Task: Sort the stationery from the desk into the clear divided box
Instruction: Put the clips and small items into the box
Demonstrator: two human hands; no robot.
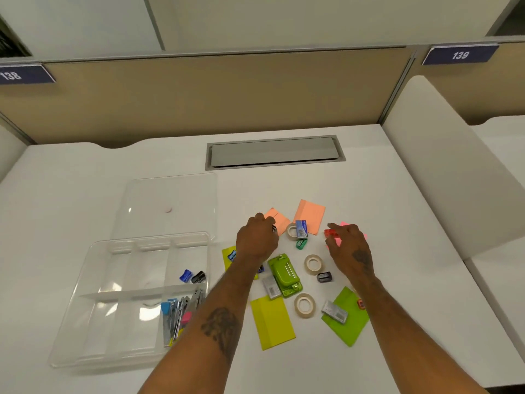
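Both hands reach over the scattered stationery on the white desk (383,194). Left hand (257,240) is curled, knuckles up, over something small and dark at the edge of an orange sticky note (277,220); whether it grips it I cannot tell. Right hand (348,245) is half open, fingertips pinching a red sharpener (331,233).

Nearest lie a yellow-green note (272,322) and a tape roll (304,305). Beyond them sits a green hole punch (284,274). To the left, the clear divided box (85,322) holds pens (176,317) in its near right compartment and two sharpeners (192,276) behind. Its lid (170,200) lies farther back.
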